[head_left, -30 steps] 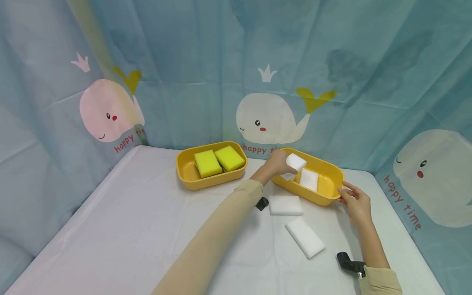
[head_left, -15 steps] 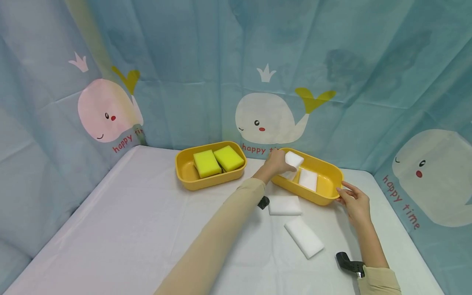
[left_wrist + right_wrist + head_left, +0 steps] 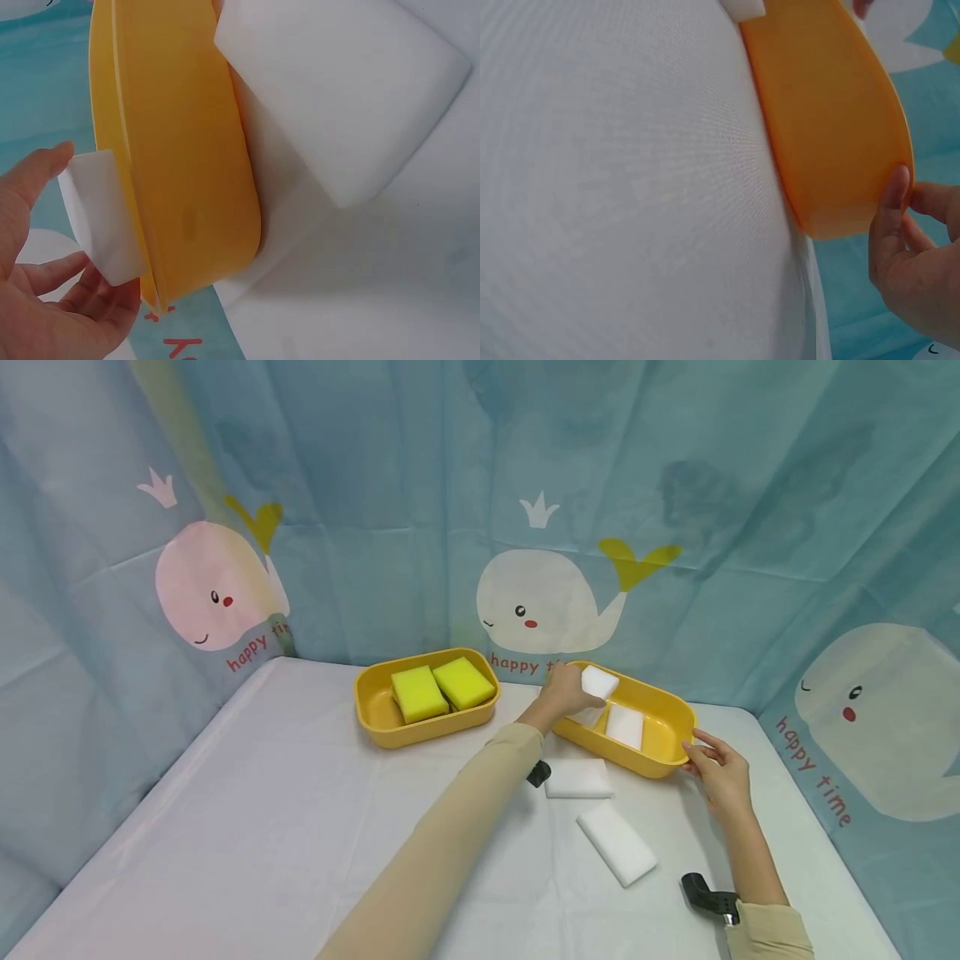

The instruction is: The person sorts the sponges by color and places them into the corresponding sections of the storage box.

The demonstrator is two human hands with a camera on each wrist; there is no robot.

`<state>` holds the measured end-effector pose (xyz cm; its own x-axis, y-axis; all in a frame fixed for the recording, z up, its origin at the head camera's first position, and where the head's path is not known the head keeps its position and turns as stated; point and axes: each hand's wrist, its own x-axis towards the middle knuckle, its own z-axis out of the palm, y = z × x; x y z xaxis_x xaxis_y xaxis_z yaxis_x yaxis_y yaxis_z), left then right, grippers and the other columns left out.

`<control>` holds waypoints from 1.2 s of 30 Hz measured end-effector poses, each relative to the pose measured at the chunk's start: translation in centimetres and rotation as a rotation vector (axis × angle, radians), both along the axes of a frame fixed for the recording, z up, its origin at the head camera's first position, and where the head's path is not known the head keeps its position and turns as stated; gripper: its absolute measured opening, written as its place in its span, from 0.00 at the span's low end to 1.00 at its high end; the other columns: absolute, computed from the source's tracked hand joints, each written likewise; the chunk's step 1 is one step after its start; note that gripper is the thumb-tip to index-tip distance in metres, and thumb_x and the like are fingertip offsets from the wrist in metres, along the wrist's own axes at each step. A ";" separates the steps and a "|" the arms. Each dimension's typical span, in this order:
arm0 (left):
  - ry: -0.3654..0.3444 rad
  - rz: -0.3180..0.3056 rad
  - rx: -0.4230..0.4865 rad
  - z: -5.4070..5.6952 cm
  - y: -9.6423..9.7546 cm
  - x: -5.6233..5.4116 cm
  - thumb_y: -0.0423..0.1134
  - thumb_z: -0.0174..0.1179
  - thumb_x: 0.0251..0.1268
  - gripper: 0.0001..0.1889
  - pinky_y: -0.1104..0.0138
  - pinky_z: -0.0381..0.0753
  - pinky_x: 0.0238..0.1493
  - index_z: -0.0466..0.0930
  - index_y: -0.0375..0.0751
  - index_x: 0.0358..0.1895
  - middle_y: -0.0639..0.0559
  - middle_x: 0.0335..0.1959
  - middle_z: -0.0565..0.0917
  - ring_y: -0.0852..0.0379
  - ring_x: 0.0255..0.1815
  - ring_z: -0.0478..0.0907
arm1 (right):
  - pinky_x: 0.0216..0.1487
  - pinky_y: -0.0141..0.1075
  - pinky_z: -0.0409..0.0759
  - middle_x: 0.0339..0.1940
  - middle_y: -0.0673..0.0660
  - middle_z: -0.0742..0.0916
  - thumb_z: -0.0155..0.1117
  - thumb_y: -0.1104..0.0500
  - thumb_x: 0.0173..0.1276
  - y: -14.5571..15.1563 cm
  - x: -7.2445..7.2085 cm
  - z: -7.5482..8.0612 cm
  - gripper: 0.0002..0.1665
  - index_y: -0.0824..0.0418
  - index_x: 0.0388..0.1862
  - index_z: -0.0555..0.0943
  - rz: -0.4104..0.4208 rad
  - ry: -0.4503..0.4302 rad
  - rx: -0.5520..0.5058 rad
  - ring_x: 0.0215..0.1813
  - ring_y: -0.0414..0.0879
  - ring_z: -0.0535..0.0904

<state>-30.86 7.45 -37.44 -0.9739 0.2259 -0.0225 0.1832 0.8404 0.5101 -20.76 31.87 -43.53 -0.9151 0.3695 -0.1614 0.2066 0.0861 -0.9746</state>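
Observation:
In the head view, my left hand [image 3: 562,695] grips a white sponge [image 3: 598,682] inside the left end of the right-hand yellow container [image 3: 611,749]. The left wrist view shows that sponge [image 3: 105,217] tilted between thumb and fingers, its upper part above the container's rim. A second white sponge [image 3: 625,727] lies in the middle of the container, beside the held one. At the right end, my right hand [image 3: 727,779] pinches the rim; in the right wrist view the thumb lies on the container's outer wall [image 3: 832,112].
Two loose white sponges, one nearer the container [image 3: 579,778] and one slanted [image 3: 617,843], lie on the white-covered table [image 3: 247,827]. A second yellow container [image 3: 390,739] at left holds yellow sponges [image 3: 420,693]. A blue whale-print curtain [image 3: 375,568] hangs behind.
The held sponge has shifted slightly left and down into the container's left end. My right hand keeps its hold on the rim.

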 end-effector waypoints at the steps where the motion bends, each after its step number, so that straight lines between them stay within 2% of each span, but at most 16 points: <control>1: 0.003 -0.002 -0.001 0.0 0.0 0.0 0.57 0.73 0.66 0.23 0.61 0.78 0.68 0.81 0.38 0.36 0.45 0.51 0.85 0.47 0.69 0.74 | 0.37 0.21 0.85 0.36 0.43 0.80 0.62 0.63 0.80 0.0 0.0 0.0 0.35 0.68 0.81 0.66 0.000 0.001 -0.004 0.30 0.33 0.80; 6: 0.013 0.010 0.018 -0.2 -0.3 0.4 0.56 0.74 0.66 0.27 0.59 0.75 0.71 0.71 0.40 0.26 0.44 0.46 0.84 0.45 0.73 0.71 | 0.38 0.21 0.85 0.36 0.42 0.79 0.62 0.62 0.80 -0.3 0.0 0.0 0.35 0.67 0.81 0.66 0.006 -0.003 0.007 0.31 0.32 0.80; 9: 0.001 0.022 0.062 -0.4 -0.5 0.7 0.55 0.74 0.66 0.29 0.60 0.76 0.67 0.66 0.41 0.24 0.44 0.44 0.81 0.44 0.71 0.71 | 0.38 0.21 0.85 0.36 0.43 0.80 0.62 0.62 0.80 -0.4 -0.1 0.0 0.35 0.68 0.81 0.65 0.009 0.001 0.002 0.31 0.33 0.80; 11: -0.004 0.022 0.093 -0.5 -0.6 0.8 0.54 0.74 0.66 0.28 0.61 0.76 0.60 0.65 0.41 0.26 0.46 0.40 0.78 0.46 0.66 0.73 | 0.38 0.21 0.85 0.36 0.43 0.80 0.62 0.62 0.80 -0.4 -0.1 0.1 0.35 0.68 0.81 0.65 0.009 0.003 0.000 0.30 0.32 0.80; 13: -0.006 0.021 0.119 -0.6 -0.7 0.9 0.54 0.74 0.66 0.27 0.60 0.74 0.53 0.66 0.41 0.28 0.47 0.38 0.74 0.47 0.59 0.73 | 0.39 0.22 0.85 0.37 0.43 0.79 0.62 0.62 0.80 -0.3 -0.1 0.1 0.35 0.68 0.81 0.65 0.013 0.001 0.010 0.31 0.32 0.80; 16: 0.000 0.016 0.132 -0.7 -0.8 0.9 0.54 0.74 0.66 0.25 0.61 0.73 0.53 0.72 0.38 0.36 0.48 0.39 0.74 0.49 0.56 0.72 | 0.39 0.22 0.85 0.37 0.43 0.79 0.62 0.62 0.80 -0.2 -0.2 0.1 0.35 0.67 0.81 0.65 0.015 -0.004 0.023 0.31 0.33 0.80; 19: 0.003 0.006 0.143 -0.8 -0.9 1.0 0.54 0.73 0.67 0.27 0.60 0.77 0.61 0.79 0.33 0.52 0.45 0.52 0.79 0.48 0.63 0.73 | 0.39 0.22 0.86 0.38 0.44 0.79 0.62 0.61 0.80 -0.2 -0.2 0.1 0.35 0.67 0.82 0.65 0.016 -0.008 0.027 0.31 0.33 0.80; 21: -0.001 -0.002 0.156 -0.9 -1.0 1.1 0.55 0.73 0.67 0.33 0.59 0.77 0.68 0.78 0.32 0.64 0.43 0.64 0.78 0.46 0.69 0.71 | 0.40 0.22 0.86 0.38 0.44 0.79 0.62 0.61 0.80 -0.1 -0.2 0.0 0.35 0.67 0.82 0.65 0.014 -0.011 0.027 0.31 0.33 0.80; 24: -0.005 -0.013 0.184 -1.0 -1.2 1.2 0.54 0.72 0.68 0.39 0.57 0.74 0.75 0.72 0.33 0.74 0.41 0.73 0.73 0.44 0.76 0.68 | 0.40 0.22 0.86 0.37 0.43 0.79 0.62 0.62 0.80 -0.1 -0.2 0.0 0.35 0.67 0.82 0.65 0.008 -0.009 0.026 0.31 0.33 0.80; 29: 0.007 -0.047 0.218 -1.1 -1.7 1.5 0.53 0.72 0.69 0.40 0.58 0.72 0.77 0.70 0.33 0.76 0.41 0.74 0.74 0.44 0.77 0.67 | 0.39 0.22 0.86 0.37 0.43 0.79 0.62 0.62 0.80 -0.1 -0.2 0.0 0.35 0.67 0.81 0.66 0.003 -0.010 0.037 0.30 0.33 0.80; 33: 0.022 -0.073 0.244 -1.2 -2.2 1.9 0.51 0.72 0.69 0.39 0.59 0.77 0.72 0.71 0.32 0.76 0.39 0.71 0.76 0.46 0.72 0.71 | 0.39 0.22 0.86 0.38 0.44 0.79 0.62 0.61 0.80 0.0 -0.1 -0.1 0.35 0.66 0.81 0.66 0.002 -0.016 0.041 0.30 0.33 0.80; 36: 0.018 -0.077 0.303 -1.3 -2.5 2.2 0.49 0.73 0.69 0.39 0.60 0.80 0.67 0.71 0.30 0.75 0.38 0.68 0.77 0.46 0.68 0.74 | 0.39 0.22 0.86 0.39 0.45 0.78 0.62 0.61 0.80 0.0 -0.1 -0.1 0.35 0.66 0.82 0.66 0.001 -0.021 0.043 0.31 0.33 0.79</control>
<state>-28.68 4.93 -38.73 -0.9532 0.2929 0.0746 0.2520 0.6338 0.7313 -20.87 31.87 -43.60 -0.9120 0.3755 -0.1649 0.2273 0.1282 -0.9654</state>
